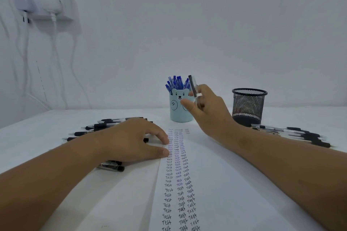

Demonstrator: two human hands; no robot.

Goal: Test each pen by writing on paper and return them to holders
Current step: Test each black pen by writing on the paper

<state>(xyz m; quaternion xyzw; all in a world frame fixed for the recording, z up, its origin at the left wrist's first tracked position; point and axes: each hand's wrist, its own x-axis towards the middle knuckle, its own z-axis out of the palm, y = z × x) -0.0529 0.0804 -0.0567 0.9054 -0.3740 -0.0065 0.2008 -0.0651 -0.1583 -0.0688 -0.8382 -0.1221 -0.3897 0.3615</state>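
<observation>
Columns of "Test" fill your paper (216, 184), your left hand (135, 139) pressing it flat, your right hand (208, 110) pinching a black pen (193, 85), many black pens (293, 133) unreturned.

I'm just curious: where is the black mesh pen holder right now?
In the head view, the black mesh pen holder stands at the table's far right, right of the blue bear cup, behind a row of black pens.
</observation>
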